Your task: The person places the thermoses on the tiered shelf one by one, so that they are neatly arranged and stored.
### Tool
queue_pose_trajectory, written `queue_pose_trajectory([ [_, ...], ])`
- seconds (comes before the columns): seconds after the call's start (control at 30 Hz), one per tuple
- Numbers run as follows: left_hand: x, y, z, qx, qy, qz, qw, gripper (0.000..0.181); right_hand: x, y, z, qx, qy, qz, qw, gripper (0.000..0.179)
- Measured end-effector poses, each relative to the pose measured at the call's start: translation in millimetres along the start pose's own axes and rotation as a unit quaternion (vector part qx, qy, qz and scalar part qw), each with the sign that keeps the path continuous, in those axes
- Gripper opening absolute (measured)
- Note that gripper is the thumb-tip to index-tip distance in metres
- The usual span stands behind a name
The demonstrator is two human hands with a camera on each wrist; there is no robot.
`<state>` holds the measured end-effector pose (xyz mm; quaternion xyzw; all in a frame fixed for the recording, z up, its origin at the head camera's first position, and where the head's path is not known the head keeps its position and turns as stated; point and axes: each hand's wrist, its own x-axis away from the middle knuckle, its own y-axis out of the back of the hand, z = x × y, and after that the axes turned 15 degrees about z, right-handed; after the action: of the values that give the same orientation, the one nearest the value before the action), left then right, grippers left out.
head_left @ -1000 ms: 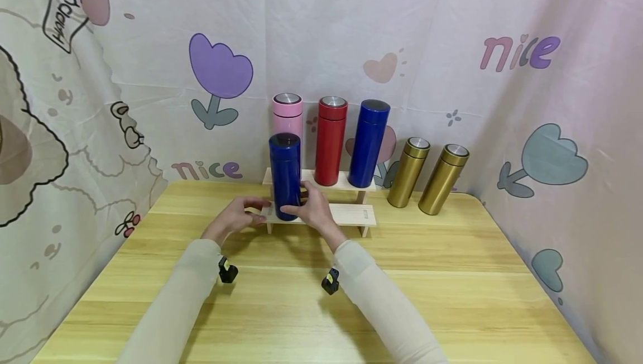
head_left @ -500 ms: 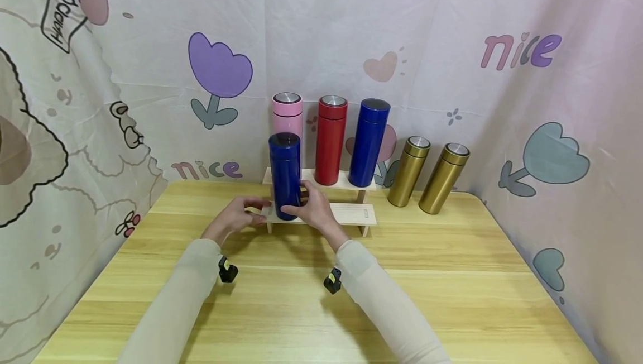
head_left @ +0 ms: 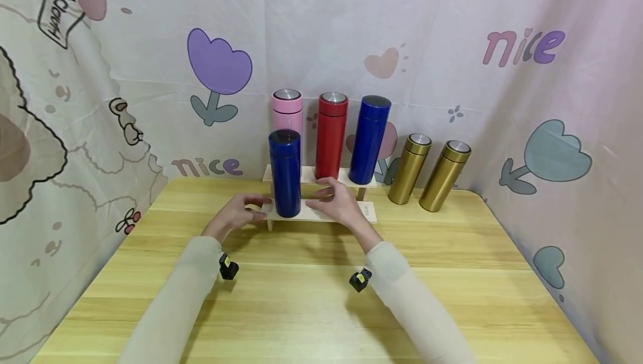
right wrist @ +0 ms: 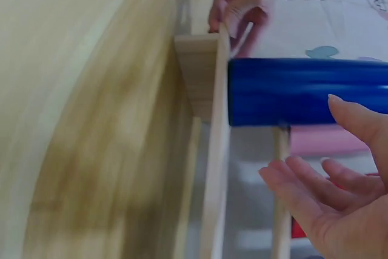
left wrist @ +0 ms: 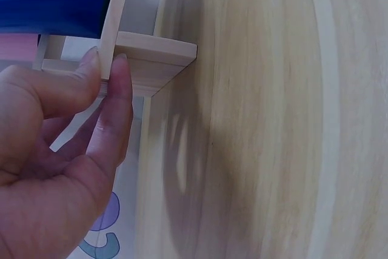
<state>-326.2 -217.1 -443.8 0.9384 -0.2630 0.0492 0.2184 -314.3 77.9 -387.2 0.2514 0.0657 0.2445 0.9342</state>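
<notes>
A dark blue thermos flask stands upright at the left end of a two-step wooden rack's lower shelf. My left hand pinches that shelf's left end between thumb and fingers; the left wrist view shows the thumb on the board's edge. To the right of the flask, my right hand is spread and holds nothing. In the right wrist view a gap shows between its fingers and the blue flask. On the upper shelf are a pink flask, partly hidden, a red flask and another blue flask.
Two gold flasks stand on the wooden table, to the right of the rack. A printed cloth hangs behind and along both sides. Black wrist cameras sit below the sleeves.
My right hand has let go of the front blue flask and moved right, its fingers now apart from it. The flask stays on the lower shelf. My left hand has kept its place.
</notes>
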Motion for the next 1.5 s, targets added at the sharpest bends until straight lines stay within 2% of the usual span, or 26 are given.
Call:
queue_pose_trajectory([
  [0.43, 0.1, 1.0, -0.4, -0.003, 0.003, -0.007, 1.0, 0.05, 35.0, 48.5, -5.9, 0.033, 0.016, -0.009, 0.9993, 0.045],
  [0.7, 0.2, 0.6, -0.3, 0.0, -0.005, -0.006, 1.0, 0.049, 51.4, 75.1, -17.4, 0.073, -0.003, -0.03, 0.9968, 0.043],
  [1.1, 0.5, -0.4, -0.4, 0.002, 0.001, -0.003, 1.0, 0.05, 67.2, 97.7, -34.6, 0.101, -0.022, -0.053, 0.9932, 0.045],
  [1.5, 1.2, -1.4, -3.2, -0.002, 0.01, -0.007, 0.9999, 0.049, 77.1, 117.2, -52.6, 0.124, -0.057, -0.077, 0.9877, 0.044],
])
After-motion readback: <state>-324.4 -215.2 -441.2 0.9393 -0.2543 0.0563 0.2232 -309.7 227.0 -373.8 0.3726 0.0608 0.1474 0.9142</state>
